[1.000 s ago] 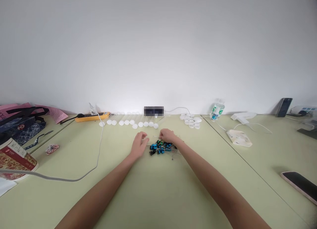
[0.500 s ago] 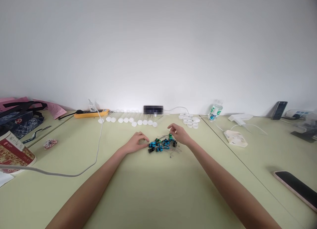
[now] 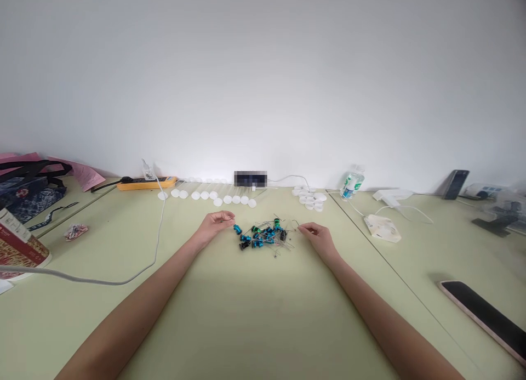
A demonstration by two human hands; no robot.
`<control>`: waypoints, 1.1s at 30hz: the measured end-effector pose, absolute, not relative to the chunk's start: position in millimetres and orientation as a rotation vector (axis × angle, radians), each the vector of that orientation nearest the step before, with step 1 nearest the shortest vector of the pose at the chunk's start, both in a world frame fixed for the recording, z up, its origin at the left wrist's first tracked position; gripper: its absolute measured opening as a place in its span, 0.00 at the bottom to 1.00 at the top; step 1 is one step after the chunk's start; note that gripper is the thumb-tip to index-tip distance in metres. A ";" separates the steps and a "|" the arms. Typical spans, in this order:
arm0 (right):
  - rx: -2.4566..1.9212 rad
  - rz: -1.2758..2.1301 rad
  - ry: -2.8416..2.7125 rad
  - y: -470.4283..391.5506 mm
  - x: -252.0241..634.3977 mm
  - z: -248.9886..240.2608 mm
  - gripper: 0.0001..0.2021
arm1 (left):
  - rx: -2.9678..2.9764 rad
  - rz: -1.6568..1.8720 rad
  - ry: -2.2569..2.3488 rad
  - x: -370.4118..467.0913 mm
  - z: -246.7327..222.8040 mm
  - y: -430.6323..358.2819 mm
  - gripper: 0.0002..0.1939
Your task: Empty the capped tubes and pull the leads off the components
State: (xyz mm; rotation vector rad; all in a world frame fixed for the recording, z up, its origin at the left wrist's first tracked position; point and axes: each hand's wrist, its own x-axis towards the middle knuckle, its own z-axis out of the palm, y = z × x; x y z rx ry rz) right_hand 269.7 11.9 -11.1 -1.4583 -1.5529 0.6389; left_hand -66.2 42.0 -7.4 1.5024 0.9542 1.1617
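Small blue, green and black cylindrical parts with thin metal leads (image 3: 263,237) lie in a loose pile in front of me. At the pile's left side is my left hand (image 3: 214,226), its thumb and fingers pinched together. A small blue cylindrical part (image 3: 237,229) sits right at those fingertips and appears to be held. Just right of the pile, my right hand (image 3: 319,238) is closed in a pinch on a thin bent metal lead (image 3: 296,223). Whether this lead joins one of the cylinders is too small to tell.
Clear tubes with white round ends (image 3: 213,195) line the wall side. White discs (image 3: 309,198) cluster to their right. An orange power strip (image 3: 147,183), plastic bottle (image 3: 352,183), phone (image 3: 485,314), paper tub (image 3: 20,245) and white cable (image 3: 158,234) surround the work area.
My left hand has moved slightly left and up and pinched, with a blue part now apart from the pile. My right hand has drawn back right and lowered, now pinching a lead.
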 end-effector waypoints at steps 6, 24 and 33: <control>-1.322 0.743 -1.539 -3.6 257.2 0.7 0.19 | 1.266 1.198 0.772 -52.1 3.2 33.4 0.14; -1.020 0.946 -1.742 -64.4 184.5 10.3 0.10 | 1.042 0.768 0.573 11.6 10.1 -26.1 0.17; -1.024 0.785 -1.854 -66.3 181.1 11.8 0.08 | 1.009 0.748 0.609 15.2 3.4 -27.1 0.19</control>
